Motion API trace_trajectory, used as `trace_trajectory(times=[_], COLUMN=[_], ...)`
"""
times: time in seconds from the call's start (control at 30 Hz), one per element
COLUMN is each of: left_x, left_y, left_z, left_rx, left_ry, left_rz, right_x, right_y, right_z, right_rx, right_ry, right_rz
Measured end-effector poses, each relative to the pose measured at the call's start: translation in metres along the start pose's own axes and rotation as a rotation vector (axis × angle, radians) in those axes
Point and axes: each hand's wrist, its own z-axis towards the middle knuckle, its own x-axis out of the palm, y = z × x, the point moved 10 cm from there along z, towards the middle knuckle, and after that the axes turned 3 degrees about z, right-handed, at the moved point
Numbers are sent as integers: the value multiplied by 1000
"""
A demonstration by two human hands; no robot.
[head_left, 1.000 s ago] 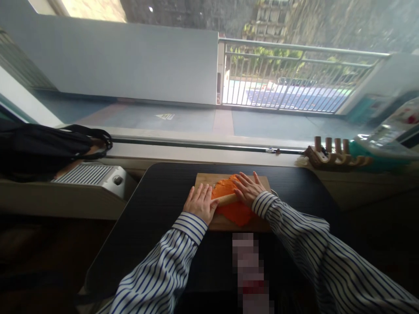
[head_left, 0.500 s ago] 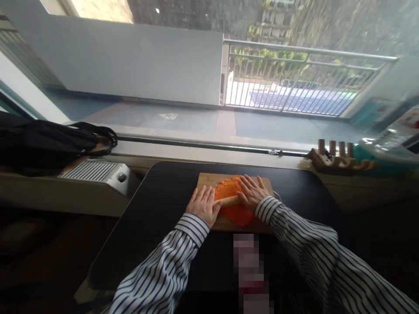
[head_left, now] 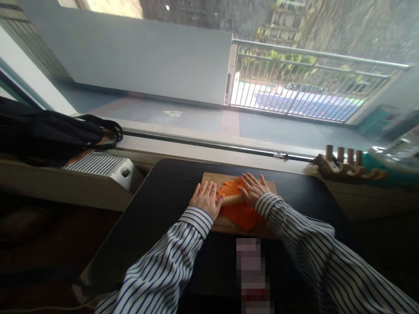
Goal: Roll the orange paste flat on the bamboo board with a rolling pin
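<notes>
A flattened sheet of orange dough lies on a wooden board on the black table. Across the dough rests a wooden rolling pin. My left hand presses flat on the pin's left end, fingers stretched out. On the pin's right end my right hand lies the same way, fingers spread. Both arms wear blue-and-white striped sleeves.
A black bag lies over a white heater at the left. A wooden rack with pegs stands on the sill at the right, beside teal items. The window and a balcony railing lie beyond the table's far edge.
The rolling pin and both hands have moved a little away from me over the dough, leaving more orange sheet showing on the near side. The camera view has shifted slightly.
</notes>
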Motion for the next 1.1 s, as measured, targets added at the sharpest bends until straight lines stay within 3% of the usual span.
trace_trajectory(times=[0.13, 0.27, 0.5, 0.63, 0.77, 1.1], left_x=[13, 17, -3, -5, 2, 28], left_y=[17, 25, 0, -3, 8, 35], left_z=[18, 24, 2, -2, 14, 57], left_rx=[-62, -100, 7, 6, -46, -135], left_ry=[1, -7, -7, 10, 33, 239], left_rz=[-16, -14, 18, 16, 12, 5], right_x=[3, 0, 0, 0, 0, -1], right_y=[-5, -7, -2, -2, -6, -19], right_z=[32, 42, -1, -15, -3, 28], right_rx=[31, 30, 26, 59, 100, 219], right_ry=[58, 35, -32, -54, -45, 48], right_rz=[32, 49, -1, -14, 16, 130])
